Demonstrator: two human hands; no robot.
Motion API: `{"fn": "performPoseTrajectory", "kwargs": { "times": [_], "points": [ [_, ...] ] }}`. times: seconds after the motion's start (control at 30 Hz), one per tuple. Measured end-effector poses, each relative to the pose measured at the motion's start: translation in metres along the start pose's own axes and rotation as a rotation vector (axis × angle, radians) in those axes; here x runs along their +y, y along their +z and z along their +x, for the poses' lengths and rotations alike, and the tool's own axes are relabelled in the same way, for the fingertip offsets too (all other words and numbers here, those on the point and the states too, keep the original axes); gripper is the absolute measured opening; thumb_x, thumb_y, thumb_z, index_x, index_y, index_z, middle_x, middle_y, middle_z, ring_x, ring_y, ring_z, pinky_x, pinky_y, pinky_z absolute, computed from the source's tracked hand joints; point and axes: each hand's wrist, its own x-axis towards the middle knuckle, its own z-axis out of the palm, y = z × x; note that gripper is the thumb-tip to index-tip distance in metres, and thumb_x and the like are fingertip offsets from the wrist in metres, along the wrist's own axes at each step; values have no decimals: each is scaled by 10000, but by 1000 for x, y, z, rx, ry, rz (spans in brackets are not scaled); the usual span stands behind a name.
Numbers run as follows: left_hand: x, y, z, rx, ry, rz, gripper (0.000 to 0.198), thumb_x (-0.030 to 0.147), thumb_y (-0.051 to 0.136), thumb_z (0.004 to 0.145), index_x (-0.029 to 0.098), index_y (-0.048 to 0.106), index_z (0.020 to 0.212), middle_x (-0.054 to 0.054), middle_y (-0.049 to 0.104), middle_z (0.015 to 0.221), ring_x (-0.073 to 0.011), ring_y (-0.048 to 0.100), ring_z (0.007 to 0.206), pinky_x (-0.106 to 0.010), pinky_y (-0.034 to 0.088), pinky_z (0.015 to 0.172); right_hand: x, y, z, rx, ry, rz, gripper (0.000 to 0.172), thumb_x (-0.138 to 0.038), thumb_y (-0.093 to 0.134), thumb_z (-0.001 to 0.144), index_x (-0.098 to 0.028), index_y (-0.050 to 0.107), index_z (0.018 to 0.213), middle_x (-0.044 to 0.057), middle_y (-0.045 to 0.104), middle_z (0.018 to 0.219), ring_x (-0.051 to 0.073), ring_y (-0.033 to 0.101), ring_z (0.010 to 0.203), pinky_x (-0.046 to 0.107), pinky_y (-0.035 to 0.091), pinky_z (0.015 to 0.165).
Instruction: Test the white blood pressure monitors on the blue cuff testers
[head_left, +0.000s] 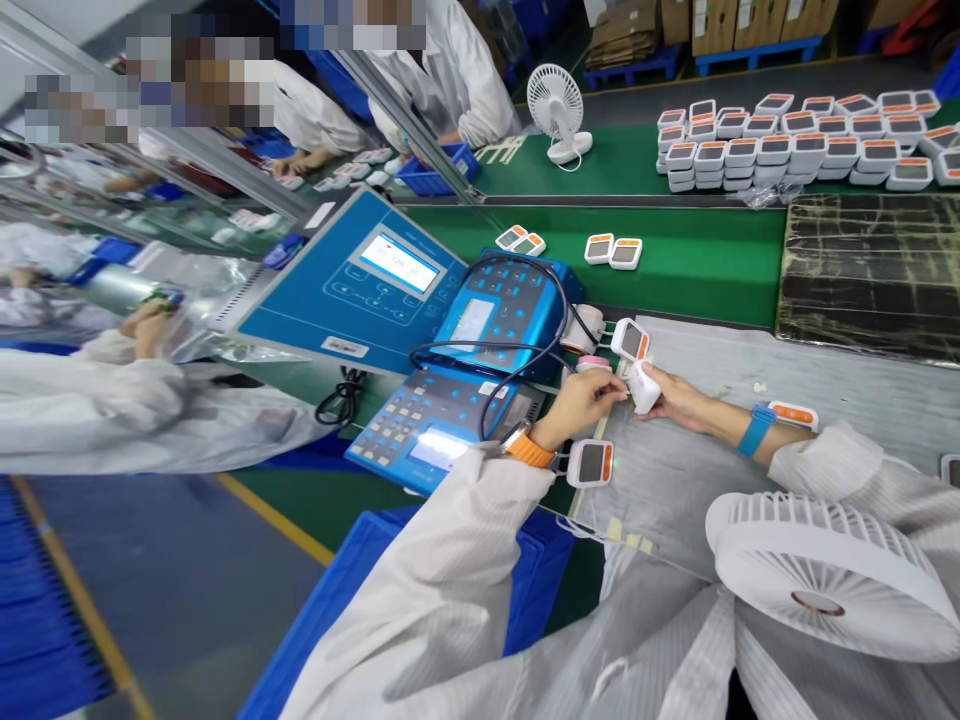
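Observation:
My right hand, below a blue wrist strap, grips a small white device on edge over the grey mat. My left hand, with an orange watch band at the wrist, pinches at that device's left side; what lies between its fingertips is too small to make out. Just beyond, a white device with a screen and orange keys is joined to short leads. Another screened device sits nearer me at the mat's left edge, a green glow beside it. An orange-topped device lies by my right forearm.
Blue test instruments with black cables stand left of my hands. Stacked white devices fill the far shelf beside a small fan. A dark panel lies at right. A white fan hangs before me. Co-workers sit across and left.

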Motion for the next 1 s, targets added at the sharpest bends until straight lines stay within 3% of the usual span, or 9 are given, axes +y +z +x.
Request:
{"fn": "performPoseTrajectory", "kwargs": {
  "times": [0.17,0.4,0.67,0.8,0.83,0.93,1.0],
  "points": [
    [-6,12,4,94,52,21,78,263,718,884,212,769,853,-44,760,817,-194,680,790,-352,546,776,-1,1,-2,-8,-7,-1,338,-479,480,1017,-194,647,1089,61,702,935,169,659,840,311,604,756],
    [-1,10,5,64,7,73,71,258,739,863,211,759,813,-31,741,773,-175,643,715,-325,513,707,-2,4,-4,9,-13,-1,299,-453,473,1022,-208,626,1099,51,691,946,172,652,860,333,602,782],
    [3,8,3,82,20,73,62,211,747,840,202,749,779,-25,728,755,-168,622,703,-304,483,686,-1,13,-1,85,-53,-107,293,-474,494,1003,-220,584,1119,55,687,1024,176,651,887,278,599,693],
    [9,1,2,-3,-68,120,19,181,732,837,192,736,822,-18,738,774,-168,649,712,-292,480,694,1,21,2,124,-57,-189,317,-471,543,978,-226,543,1179,52,690,1019,191,661,927,258,589,644],
    [10,-2,1,-29,-105,145,91,189,744,824,195,734,914,-13,739,786,-173,656,712,-289,477,685,3,23,3,129,-51,-209,365,-489,579,957,-228,527,1207,52,694,999,199,666,926,263,589,639],
    [13,-11,-1,-98,-138,259,655,303,845,725,219,590,1321,-7,737,839,-220,682,766,-297,474,680,7,28,6,141,-77,-290,601,-527,741,831,-227,493,1289,66,701,1006,234,676,940,321,606,701],
    [11,-18,-1,-131,-77,355,822,395,868,689,242,513,1413,-21,732,880,-262,691,840,-330,488,736,8,28,7,121,-150,-370,737,-480,830,748,-216,479,1340,89,687,1100,255,669,1010,374,604,817]
  ]
}}
